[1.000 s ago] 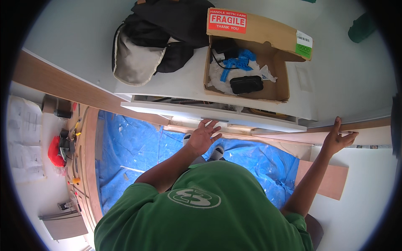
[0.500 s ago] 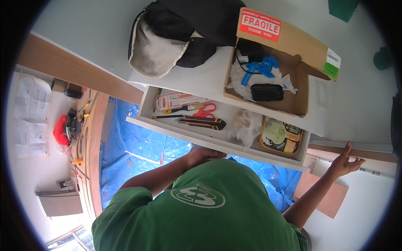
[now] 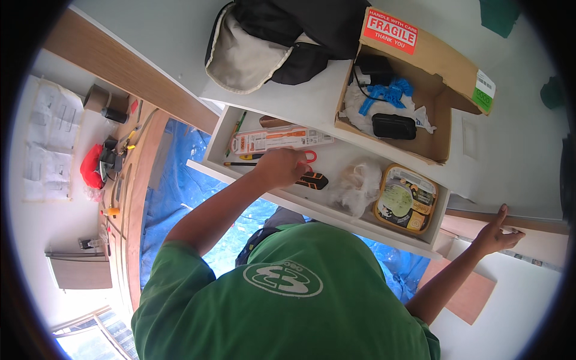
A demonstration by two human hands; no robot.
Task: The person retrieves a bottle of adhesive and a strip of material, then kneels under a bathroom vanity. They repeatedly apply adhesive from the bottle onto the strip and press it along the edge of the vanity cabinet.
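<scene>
My left hand reaches into the open white drawer, its fingers curled down over red-handled scissors and an orange-and-black utility knife. The fingertips are hidden, so what they grip, if anything, does not show. Behind the hand lies a clear-and-orange blister package. To the right are a crumpled clear plastic bag and a yellow-rimmed food tub. My right hand is open at the desk's right edge, fingers apart, holding nothing.
On the white desktop stand an open cardboard box holding a black case and blue plastic, and a black bag with a pale lining. Blue sheeting covers the floor. At left, a wooden bench carries tools and tape.
My left hand has moved up from below the drawer front into the drawer, over the scissors and utility knife. My right hand has stayed by the desk edge. The view has shifted slightly.
</scene>
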